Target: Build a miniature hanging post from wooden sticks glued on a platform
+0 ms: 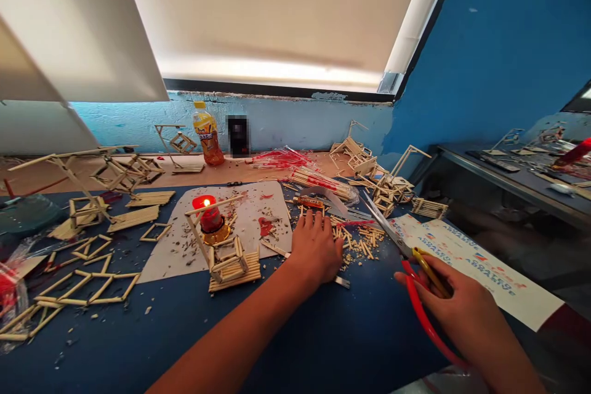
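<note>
My left hand (318, 247) lies palm down, fingers stretched forward, over small cut sticks (364, 240). A metal tool end (342, 282) pokes out by its wrist side; the rest is hidden. Beyond the fingertips lies an orange-brown wrapped tube (309, 201). My right hand (462, 301) is closed around the handles of scissors (386, 221), with red and yellow at the grip and the blades pointing away and left. To the left, a small stick model (228, 260) stands on a stick base in front of a lit red candle (207, 215).
A white sheet (166, 258) with scraps lies under the candle. Stick frames (92, 286) spread over the left side. Plastic-wrapped sticks (323, 181), more stick models (392, 188) and a drink bottle (207, 135) stand toward the back. Abrasive paper (489, 265) lies at right.
</note>
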A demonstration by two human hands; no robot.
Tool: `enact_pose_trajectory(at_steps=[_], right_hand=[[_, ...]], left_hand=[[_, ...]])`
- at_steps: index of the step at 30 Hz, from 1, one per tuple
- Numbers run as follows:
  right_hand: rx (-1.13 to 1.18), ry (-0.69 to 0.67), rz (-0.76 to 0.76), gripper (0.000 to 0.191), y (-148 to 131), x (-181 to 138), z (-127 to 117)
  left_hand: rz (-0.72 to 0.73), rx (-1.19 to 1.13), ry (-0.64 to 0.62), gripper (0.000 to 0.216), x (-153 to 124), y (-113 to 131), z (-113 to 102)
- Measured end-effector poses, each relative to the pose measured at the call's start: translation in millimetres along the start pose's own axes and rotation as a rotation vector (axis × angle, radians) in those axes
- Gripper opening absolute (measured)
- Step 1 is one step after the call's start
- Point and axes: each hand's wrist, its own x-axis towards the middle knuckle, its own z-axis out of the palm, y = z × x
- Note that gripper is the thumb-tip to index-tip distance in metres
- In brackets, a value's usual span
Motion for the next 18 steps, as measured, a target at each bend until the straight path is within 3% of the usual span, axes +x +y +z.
enact_pose_trajectory(at_steps=[5, 12, 18], right_hand=[[-0.008, 0.014, 0.016, 0.067, 7, -2, 2], [0.071, 0.076, 0.013, 0.064, 19, -10, -5], [0.045, 0.095, 0.029, 0.069, 26, -14, -10]], left_hand=[[0.107, -0.011, -0.015, 0.050, -14, 3, -5], [0.169, 0.076, 0.041, 0.041, 23, -22, -10], [0.236, 0.086, 0.013, 0.034, 23, -26, -17]])
